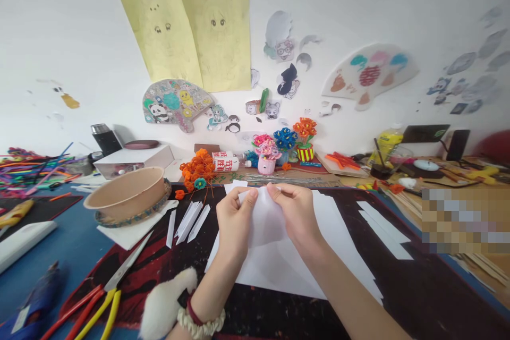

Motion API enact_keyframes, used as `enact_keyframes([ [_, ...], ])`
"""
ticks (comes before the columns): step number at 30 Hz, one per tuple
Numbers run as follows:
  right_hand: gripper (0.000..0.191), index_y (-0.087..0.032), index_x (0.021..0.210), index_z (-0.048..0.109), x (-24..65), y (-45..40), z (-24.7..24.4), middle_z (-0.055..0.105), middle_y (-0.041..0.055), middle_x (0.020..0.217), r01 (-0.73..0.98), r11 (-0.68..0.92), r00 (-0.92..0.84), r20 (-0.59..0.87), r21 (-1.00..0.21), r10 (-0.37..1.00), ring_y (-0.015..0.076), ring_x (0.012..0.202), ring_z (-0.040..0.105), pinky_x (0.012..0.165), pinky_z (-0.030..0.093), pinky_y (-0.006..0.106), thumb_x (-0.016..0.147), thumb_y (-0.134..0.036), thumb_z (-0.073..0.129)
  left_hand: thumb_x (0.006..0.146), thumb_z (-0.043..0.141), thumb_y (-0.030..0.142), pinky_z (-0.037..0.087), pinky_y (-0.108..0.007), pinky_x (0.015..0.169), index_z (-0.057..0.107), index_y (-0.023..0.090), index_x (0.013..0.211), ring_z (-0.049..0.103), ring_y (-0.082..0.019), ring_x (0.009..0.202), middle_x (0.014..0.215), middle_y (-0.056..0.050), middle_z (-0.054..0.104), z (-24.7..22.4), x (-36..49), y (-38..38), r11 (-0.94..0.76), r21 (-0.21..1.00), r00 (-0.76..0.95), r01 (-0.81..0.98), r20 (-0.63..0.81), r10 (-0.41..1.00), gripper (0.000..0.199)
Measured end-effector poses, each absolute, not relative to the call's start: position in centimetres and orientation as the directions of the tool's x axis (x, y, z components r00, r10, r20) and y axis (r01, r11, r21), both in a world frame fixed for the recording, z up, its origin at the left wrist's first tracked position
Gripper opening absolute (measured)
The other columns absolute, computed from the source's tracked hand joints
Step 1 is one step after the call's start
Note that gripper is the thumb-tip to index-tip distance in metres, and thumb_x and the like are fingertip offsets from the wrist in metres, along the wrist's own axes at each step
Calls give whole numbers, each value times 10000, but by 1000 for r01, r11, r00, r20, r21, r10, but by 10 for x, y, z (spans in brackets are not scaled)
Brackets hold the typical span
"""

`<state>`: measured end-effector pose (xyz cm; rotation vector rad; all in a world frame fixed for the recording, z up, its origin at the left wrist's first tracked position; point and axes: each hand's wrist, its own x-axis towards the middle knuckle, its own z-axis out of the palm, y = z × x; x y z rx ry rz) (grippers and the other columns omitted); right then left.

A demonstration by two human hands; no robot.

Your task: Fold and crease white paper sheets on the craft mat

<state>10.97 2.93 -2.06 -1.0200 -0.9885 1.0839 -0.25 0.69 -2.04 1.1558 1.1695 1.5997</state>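
My left hand (233,218) and my right hand (298,212) are both closed, thumbs up, over the middle of the dark mat. Between them they pinch a piece of white paper (268,218) by its upper edge. Beneath lie several white paper sheets (334,234), spread a little out of line. Left of my left hand are several narrow folded paper strips (189,222). Flat cut paper strips (388,234) lie to the right of the sheets. The fingers other than the thumbs and forefingers are partly hidden.
Scissors (113,281) with red and yellow handles lie at the front left, near a white fluffy object (165,303) by my left wrist. A round tan container (127,194) stands behind them. Orange pipe-cleaner flowers (199,167) and small flower pots (266,164) line the back.
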Motion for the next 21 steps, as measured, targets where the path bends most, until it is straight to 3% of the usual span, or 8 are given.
enact_keyframes([
  [8,354,-166,700,743,110,29,-19,705,52,703,-222,151,154,118,-963,981,223,677,603,621,455,324,598,-504,770,692,727,452,393,-212,493,665,138,791,539,-124,536,600,2,598,-19,-2,7,-213,970,-244,-119,179,953,335],
  [15,410,-141,747,734,120,32,-12,706,62,690,-177,78,-95,96,-981,991,206,644,617,602,462,308,591,-517,781,652,750,471,416,-220,504,669,119,783,537,-124,539,624,-17,630,-20,-5,14,-162,977,-263,-140,122,957,384],
  [21,412,-138,743,733,123,37,-17,726,84,737,-137,132,-89,145,-982,985,229,674,640,628,474,329,598,-521,776,670,752,451,451,-231,556,684,118,834,573,-139,600,704,-40,671,-20,-2,10,-163,976,-246,-146,124,961,377],
])
